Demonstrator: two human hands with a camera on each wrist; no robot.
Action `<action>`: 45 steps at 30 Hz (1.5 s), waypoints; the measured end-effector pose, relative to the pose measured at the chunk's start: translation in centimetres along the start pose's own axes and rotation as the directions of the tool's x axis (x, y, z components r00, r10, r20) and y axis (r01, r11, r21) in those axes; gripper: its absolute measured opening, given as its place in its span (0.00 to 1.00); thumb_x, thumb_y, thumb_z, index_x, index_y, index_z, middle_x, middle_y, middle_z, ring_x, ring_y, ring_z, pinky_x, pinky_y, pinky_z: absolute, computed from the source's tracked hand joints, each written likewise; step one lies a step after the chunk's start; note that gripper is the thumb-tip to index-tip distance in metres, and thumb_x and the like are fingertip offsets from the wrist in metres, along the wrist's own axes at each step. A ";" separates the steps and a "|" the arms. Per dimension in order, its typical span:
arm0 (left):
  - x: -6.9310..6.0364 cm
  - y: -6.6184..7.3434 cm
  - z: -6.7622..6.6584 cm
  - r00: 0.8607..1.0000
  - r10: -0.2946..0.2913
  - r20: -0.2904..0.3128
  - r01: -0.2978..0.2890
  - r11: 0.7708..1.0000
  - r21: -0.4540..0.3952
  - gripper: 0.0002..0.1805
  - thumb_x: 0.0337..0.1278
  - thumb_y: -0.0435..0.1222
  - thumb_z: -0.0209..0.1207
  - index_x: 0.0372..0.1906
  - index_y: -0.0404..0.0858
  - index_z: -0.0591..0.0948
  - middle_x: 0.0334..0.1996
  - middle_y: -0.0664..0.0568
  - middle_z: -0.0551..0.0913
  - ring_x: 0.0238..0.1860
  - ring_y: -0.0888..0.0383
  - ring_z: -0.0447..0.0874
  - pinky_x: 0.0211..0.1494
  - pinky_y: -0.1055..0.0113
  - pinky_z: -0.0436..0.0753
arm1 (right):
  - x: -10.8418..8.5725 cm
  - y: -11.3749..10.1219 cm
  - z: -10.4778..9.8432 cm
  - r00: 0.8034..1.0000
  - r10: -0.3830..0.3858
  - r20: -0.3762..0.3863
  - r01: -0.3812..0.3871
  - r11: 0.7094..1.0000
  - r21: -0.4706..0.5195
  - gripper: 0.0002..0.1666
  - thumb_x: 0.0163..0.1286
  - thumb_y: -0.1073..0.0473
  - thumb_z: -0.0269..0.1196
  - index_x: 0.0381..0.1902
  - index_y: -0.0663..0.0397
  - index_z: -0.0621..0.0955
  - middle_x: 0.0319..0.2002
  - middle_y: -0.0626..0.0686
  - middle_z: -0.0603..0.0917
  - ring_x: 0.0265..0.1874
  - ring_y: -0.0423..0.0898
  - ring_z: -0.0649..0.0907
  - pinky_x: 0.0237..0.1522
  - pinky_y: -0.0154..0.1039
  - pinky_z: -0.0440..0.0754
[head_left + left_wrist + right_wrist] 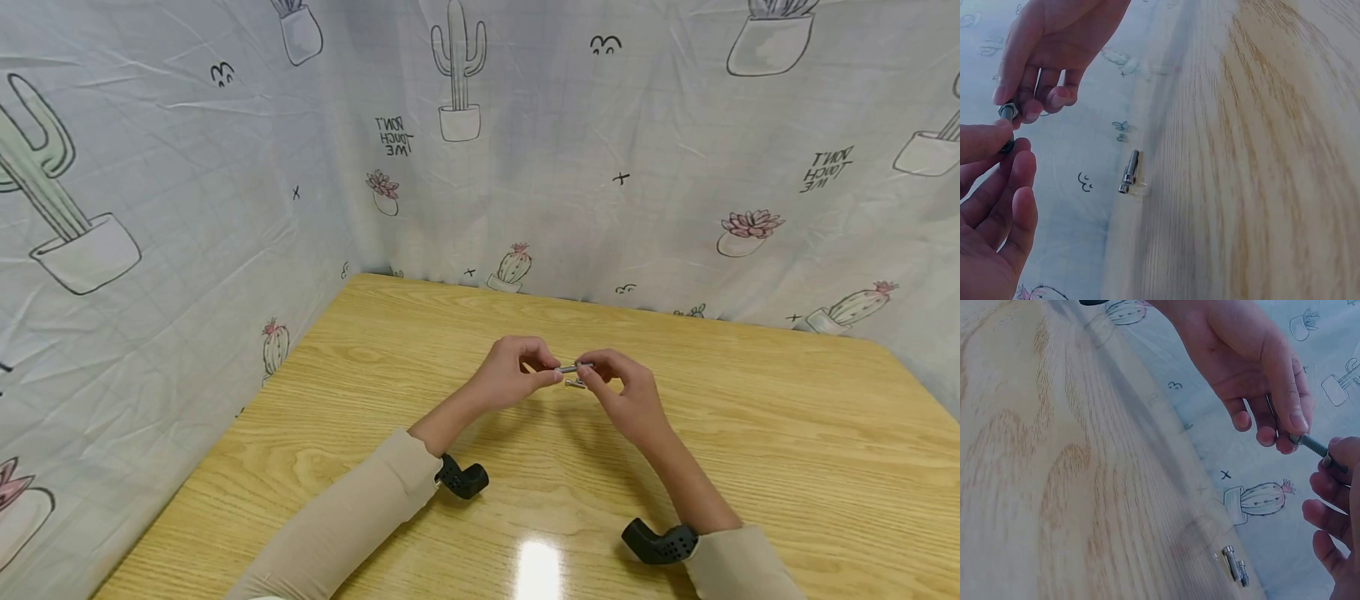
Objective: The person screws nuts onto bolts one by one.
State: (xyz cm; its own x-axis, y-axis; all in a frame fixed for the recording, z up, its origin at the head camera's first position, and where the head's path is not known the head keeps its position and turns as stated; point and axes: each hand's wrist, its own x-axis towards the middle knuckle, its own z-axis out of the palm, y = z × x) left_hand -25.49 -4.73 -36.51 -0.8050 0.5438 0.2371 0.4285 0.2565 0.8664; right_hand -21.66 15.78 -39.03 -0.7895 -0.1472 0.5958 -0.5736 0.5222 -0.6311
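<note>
In the head view, toward four o'clock from centre, your hands meet above a wood-grain table (pixel 600 500). Your left hand (pixel 510 375), at nine o'clock of a slim metal bolt (pixel 567 368), pinches one end; your right hand (pixel 632 400), toward four o'clock, pinches the other. The left wrist view shows what looks like a hex nut (pixel 1008 110) by your right fingertips. It seems to be on the bolt, though how far it is threaded can't be told. Two loose screws (pixel 1231 562) lie on the table, at six o'clock from the bolt, untouched; the work appears partway, with those left.
</note>
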 end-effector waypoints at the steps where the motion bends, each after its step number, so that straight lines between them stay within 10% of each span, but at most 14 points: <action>1: 0.0 0.0 0.0 1.000 0.001 0.002 -0.001 1.000 0.000 0.02 0.60 0.34 0.64 0.34 0.39 0.83 0.35 0.49 0.84 0.33 0.56 0.83 0.34 0.71 0.81 | 0.0 0.0 0.0 1.000 0.006 0.001 -0.006 1.000 -0.003 0.06 0.68 0.66 0.61 0.42 0.55 0.83 0.33 0.49 0.84 0.28 0.35 0.78 0.37 0.26 0.75; 23: 0.5 0.1 -0.2 0.999 0.018 0.044 -0.019 1.000 0.015 0.02 0.59 0.34 0.64 0.33 0.39 0.83 0.35 0.48 0.85 0.31 0.64 0.81 0.34 0.72 0.80 | 0.5 -0.3 0.2 0.998 0.031 0.050 -0.028 0.997 -0.073 0.06 0.72 0.63 0.57 0.37 0.57 0.81 0.26 0.54 0.80 0.24 0.35 0.73 0.29 0.35 0.75; 36: 0.3 0.1 0.2 0.998 0.048 0.041 -0.051 0.997 0.064 0.02 0.58 0.35 0.65 0.33 0.40 0.83 0.33 0.51 0.85 0.31 0.63 0.80 0.33 0.73 0.78 | 0.5 -0.5 0.2 0.967 0.222 0.122 -0.217 0.975 -0.052 0.23 0.80 0.52 0.45 0.29 0.59 0.78 0.22 0.55 0.75 0.18 0.41 0.70 0.23 0.34 0.68; 45: 0.2 -0.2 -0.1 0.999 -0.014 -0.047 0.016 0.999 0.044 0.02 0.59 0.35 0.64 0.33 0.41 0.83 0.33 0.52 0.83 0.32 0.63 0.81 0.34 0.71 0.80 | 0.2 -0.1 0.3 1.000 -0.007 0.017 0.007 1.000 0.025 0.16 0.69 0.68 0.59 0.54 0.56 0.79 0.45 0.54 0.84 0.35 0.37 0.81 0.38 0.28 0.77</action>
State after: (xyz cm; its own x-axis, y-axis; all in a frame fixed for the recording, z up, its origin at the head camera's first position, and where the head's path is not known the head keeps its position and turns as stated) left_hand -25.75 -4.74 -36.56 -0.8292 0.5020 0.2457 0.4335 0.3001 0.8497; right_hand -21.80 15.43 -39.03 -0.7891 -0.1651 0.5916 -0.5839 0.5004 -0.6393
